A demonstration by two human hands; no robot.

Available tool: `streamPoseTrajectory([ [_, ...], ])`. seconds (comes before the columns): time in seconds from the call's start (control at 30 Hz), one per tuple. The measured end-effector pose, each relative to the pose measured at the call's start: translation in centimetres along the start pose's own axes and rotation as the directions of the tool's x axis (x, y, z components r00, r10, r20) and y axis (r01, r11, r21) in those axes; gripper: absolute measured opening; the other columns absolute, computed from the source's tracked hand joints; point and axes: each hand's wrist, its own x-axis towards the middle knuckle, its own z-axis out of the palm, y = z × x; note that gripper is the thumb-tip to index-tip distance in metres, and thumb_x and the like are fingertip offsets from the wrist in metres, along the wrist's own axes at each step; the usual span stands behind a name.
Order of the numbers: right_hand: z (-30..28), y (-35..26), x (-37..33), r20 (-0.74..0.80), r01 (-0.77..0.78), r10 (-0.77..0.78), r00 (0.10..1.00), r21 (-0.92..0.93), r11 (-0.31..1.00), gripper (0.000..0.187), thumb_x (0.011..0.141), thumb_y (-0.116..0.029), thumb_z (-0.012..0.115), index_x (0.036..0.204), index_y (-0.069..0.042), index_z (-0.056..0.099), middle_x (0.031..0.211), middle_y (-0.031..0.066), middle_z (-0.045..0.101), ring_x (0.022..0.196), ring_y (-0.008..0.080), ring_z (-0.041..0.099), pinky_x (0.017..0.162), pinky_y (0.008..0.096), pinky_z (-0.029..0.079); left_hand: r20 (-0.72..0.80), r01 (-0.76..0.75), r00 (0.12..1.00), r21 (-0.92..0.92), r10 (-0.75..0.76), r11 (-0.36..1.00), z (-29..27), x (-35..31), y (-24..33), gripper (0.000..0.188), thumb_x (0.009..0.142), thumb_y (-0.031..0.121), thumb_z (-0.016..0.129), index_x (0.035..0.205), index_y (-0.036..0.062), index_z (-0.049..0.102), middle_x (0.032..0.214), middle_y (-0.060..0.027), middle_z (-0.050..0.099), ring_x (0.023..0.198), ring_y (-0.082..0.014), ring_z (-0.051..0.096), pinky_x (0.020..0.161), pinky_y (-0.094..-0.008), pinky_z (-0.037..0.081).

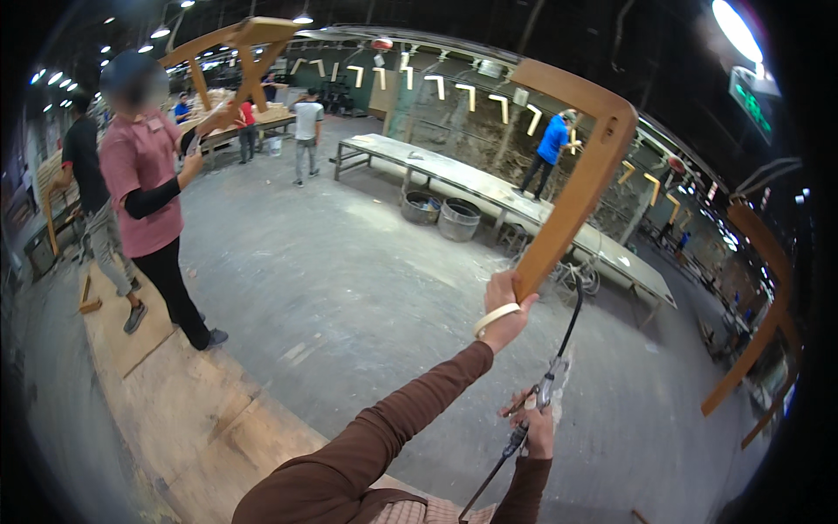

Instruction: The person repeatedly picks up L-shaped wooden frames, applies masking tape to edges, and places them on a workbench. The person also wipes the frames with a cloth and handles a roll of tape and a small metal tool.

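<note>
My left hand [504, 313], its wrist in a pale band, is closed around the lower end of a brown L-shaped wooden frame piece [572, 205]. The piece rises up and to the right, then bends back left at its top corner. Lower down, my right hand [539, 428] grips an air blow gun [545, 390] with a long thin black nozzle pointing up beside the wood. A dark hose runs from the gun's lower end toward my body. Nozzle and wood look apart, and I cannot make out any spray.
More wooden frames [758, 319] hang at the right. A person in a pink shirt [155, 175] stands on the left near another raised wooden frame [231, 44]. Plywood boards [166, 406] lie underfoot. Beyond are a long table [476, 182], dark tubs [458, 220] and a row of hanging L-shaped pieces.
</note>
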Motion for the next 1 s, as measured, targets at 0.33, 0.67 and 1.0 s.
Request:
streamPoseTrajectory([
  [0.33, -1.0, 0.2, -0.8, 0.045, -0.23, 0.226, 0.973, 0.084, 0.97, 0.029, 0.09, -0.032, 0.06, 0.096, -0.005, 0.051, 0.083, 0.0081, 0.061, 0.07, 0.0241, 0.067, 0.046, 0.026, 0.044, -0.022, 0.028, 0.999, 0.18, -0.024, 0.983, 1.8, 4.8, 4.0, 0.048, 0.074, 0.014, 0.073, 0.11, 0.0084, 0.042, 0.104, -0.0131, 0.045, 0.099, -0.0329, 0.045, 0.082, -0.0456, 0.036],
  [0.67, -0.6, -0.4, -1.3, -0.07, -0.227, 0.227, 0.971, 0.017, 0.974, 0.032, 0.09, -0.034, 0.059, 0.091, -0.004, 0.048, 0.072, 0.0039, 0.057, 0.068, 0.0231, 0.068, 0.046, 0.026, 0.042, 0.001, 0.044, 0.999, 0.047, -0.044, 0.998, 2.8, 6.3, 3.3, 0.045, 0.072, 0.013, 0.074, 0.105, 0.0088, 0.045, 0.101, -0.0139, 0.045, 0.097, -0.0351, 0.046, 0.081, -0.0458, 0.037],
  [1.0, -1.3, 0.8, -1.7, -0.017, -0.273, 0.273, 0.962, -0.006, 0.962, 0.026, 0.094, -0.034, 0.051, 0.094, -0.009, 0.059, 0.077, 0.0109, 0.068, 0.045, 0.0065, 0.043, 0.039, 0.0211, 0.032, 0.239, 0.064, 0.971, -0.361, 0.026, 0.93, 4.7, 6.1, 4.6, 0.045, 0.077, 0.012, 0.07, 0.109, 0.0062, 0.039, 0.104, -0.0113, 0.042, 0.1, -0.0277, 0.045, 0.087, -0.0353, 0.038],
])
